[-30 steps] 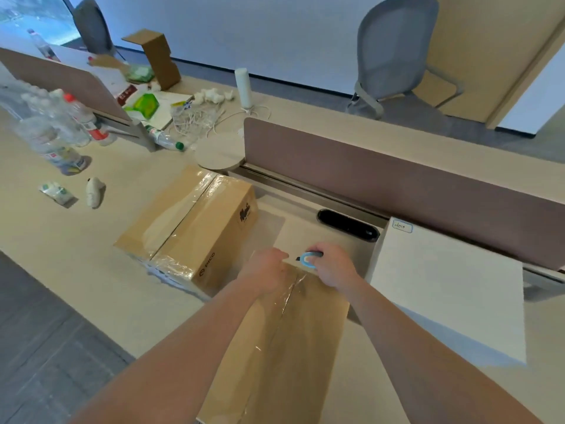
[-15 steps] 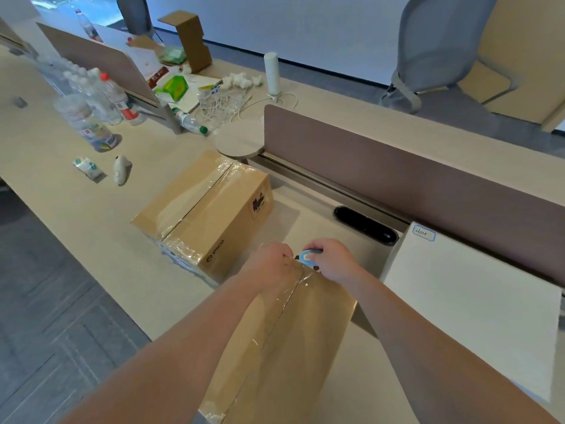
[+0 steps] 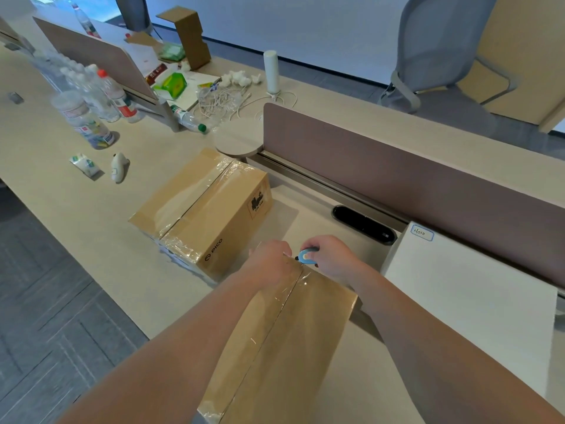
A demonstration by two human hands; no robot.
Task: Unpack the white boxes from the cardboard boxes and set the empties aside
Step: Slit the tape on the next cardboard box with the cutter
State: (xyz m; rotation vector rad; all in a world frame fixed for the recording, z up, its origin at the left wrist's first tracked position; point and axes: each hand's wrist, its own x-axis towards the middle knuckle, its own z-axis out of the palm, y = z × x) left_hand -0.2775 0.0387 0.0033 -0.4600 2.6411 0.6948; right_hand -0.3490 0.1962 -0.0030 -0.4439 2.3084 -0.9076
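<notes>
A taped cardboard box (image 3: 293,338) lies lengthwise in front of me, its centre seam covered in clear tape. My left hand (image 3: 270,264) presses down on the box's far end, left of the seam. My right hand (image 3: 328,255) grips a small blue box cutter (image 3: 307,256) at the far end of that seam. A second sealed cardboard box (image 3: 204,209) marked PICO sits to the left. A white box (image 3: 470,301) with a small handwritten label lies flat on the right.
A brown desk divider (image 3: 412,179) runs behind the boxes, with a black cable slot (image 3: 362,223) in front of it. Several water bottles (image 3: 91,105), a white controller (image 3: 117,166), cables and an opened cardboard box (image 3: 188,35) clutter the far left. A grey chair (image 3: 437,47) stands beyond.
My view has shifted, so everything sits further right in frame. Both hands stay at the far end of the near box, the cutter still at the seam.
</notes>
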